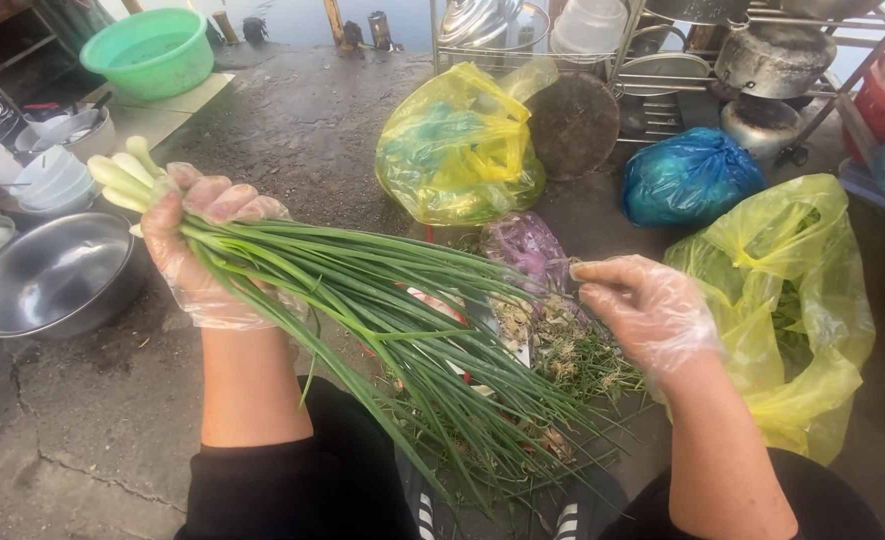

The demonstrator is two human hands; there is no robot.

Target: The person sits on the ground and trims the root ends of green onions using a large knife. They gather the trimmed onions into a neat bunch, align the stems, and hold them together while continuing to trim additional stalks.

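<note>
**Spring onions held over a littered concrete floor**

The left hand (pixel 198 250), in a thin clear glove, has its fingers (pixel 225 200) clenched around a bunch of spring onions (pixel 363 300) just below the white bulbs, which stick out past the hand toward a steel bowl (pixel 53 275). The green leaves fan out down and to the right of that hand, and their tips get lost among the trimmings (pixel 563 350) on the floor (pixel 303 120). The right hand (pixel 648 310), also gloved, hovers beside the leaf ends with fingers curled; whether it pinches a thin strand I cannot tell. A purple bag (pixel 523 245) behind the bunch is partly covered by leaves. To the right of the bunch a yellow bag (pixel 793 300) gapes, its contents hard to make out. Beyond the bunch sit another yellow bag (pixel 458 150) and a blue one (pixel 688 175).
</note>
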